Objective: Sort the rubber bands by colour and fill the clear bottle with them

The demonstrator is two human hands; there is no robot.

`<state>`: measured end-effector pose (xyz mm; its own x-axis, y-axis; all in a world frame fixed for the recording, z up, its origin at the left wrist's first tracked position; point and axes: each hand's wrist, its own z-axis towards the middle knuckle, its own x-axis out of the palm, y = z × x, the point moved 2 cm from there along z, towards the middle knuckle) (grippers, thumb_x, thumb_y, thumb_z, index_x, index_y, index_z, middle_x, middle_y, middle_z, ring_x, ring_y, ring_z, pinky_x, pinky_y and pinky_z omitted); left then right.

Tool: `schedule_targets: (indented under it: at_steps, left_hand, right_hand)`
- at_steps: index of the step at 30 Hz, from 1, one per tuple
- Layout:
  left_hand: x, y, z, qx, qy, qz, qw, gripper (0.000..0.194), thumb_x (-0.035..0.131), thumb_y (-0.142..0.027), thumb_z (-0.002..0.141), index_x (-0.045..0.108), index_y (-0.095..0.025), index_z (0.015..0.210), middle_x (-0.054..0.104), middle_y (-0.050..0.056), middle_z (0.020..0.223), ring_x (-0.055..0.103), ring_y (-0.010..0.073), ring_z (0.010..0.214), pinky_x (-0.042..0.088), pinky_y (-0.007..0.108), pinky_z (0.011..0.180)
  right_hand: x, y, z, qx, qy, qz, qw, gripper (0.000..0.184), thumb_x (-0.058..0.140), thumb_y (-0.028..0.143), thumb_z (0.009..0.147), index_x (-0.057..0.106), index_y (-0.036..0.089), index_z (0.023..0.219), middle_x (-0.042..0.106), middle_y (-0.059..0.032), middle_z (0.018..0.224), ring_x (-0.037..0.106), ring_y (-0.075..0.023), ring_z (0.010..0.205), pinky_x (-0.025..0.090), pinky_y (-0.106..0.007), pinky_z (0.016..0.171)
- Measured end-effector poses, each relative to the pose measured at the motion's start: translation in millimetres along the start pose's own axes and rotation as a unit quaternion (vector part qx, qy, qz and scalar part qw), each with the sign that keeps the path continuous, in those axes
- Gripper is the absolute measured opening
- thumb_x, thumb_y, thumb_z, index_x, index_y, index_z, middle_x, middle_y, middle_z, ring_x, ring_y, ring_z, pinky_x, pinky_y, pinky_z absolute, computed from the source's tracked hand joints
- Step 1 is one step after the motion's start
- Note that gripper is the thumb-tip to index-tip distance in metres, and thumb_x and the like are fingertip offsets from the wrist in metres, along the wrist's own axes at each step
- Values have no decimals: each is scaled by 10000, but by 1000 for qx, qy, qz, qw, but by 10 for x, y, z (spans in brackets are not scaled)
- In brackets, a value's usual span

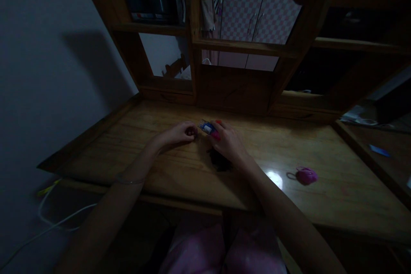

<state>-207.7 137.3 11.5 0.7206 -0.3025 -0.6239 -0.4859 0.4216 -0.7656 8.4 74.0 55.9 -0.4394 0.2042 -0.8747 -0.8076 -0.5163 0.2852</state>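
Over the middle of the wooden desk (154, 154), my right hand (229, 141) grips a small blue and pink item (207, 127) with a white patch and a see-through or wiry end pointing left. A red bit (218, 122) shows by its fingers; whether it belongs to the same item I cannot tell. Just left of that end, my left hand (180, 133) has thumb and fingers curled together in a pinch. What lies in the pinch, if anything, is too small and dark to name. Below my right hand lies a black, ragged-edged thing (220, 162).
A pink rounded object (306, 175) with a loop lies on the desk's right side. Behind rises a wooden shelf unit (237, 87) with mirror panels. A white cable (61, 222) hangs at lower left beside the wall (48, 72). The room is dim.
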Motion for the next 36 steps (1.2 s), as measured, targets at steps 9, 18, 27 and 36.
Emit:
schedule_targets:
  at_steps: [9,18,27,36]
  left_hand:
    - [-1,-17,-26,-13,-18,8,1000,102,592,-176,656,632,-177,750,574,-2,700,515,126,610,400,242,558]
    - [-181,-302,-133,-51,-83,-25,995,162,640,-283,766,661,-177,886,649,20,780,570,133,614,417,235,541]
    - [-138,-320,-52,-6,-101,-15,995,203,689,-346,764,719,-155,826,701,40,813,632,176,790,482,260,702]
    - [-168,-121,1,-27,-123,-156,980,285,771,-316,709,757,-159,947,752,85,907,682,192,803,532,295,714]
  right_hand:
    - [33,-11,-1,-12,3,-11,1000,395,548,361,920,545,237,1294,618,-121,1181,579,-275,1046,452,-361,838]
    - [38,-14,11,-18,9,-18,1000,427,580,293,893,537,236,1314,611,-127,1208,564,-287,1091,449,-383,879]
    - [65,-11,14,-23,21,-3,1000,436,567,268,900,523,233,1332,598,-119,1226,541,-269,1139,439,-361,905]
    - [24,9,8,-18,9,15,1000,440,532,312,924,506,226,1355,591,-130,1233,544,-281,1107,430,-366,880]
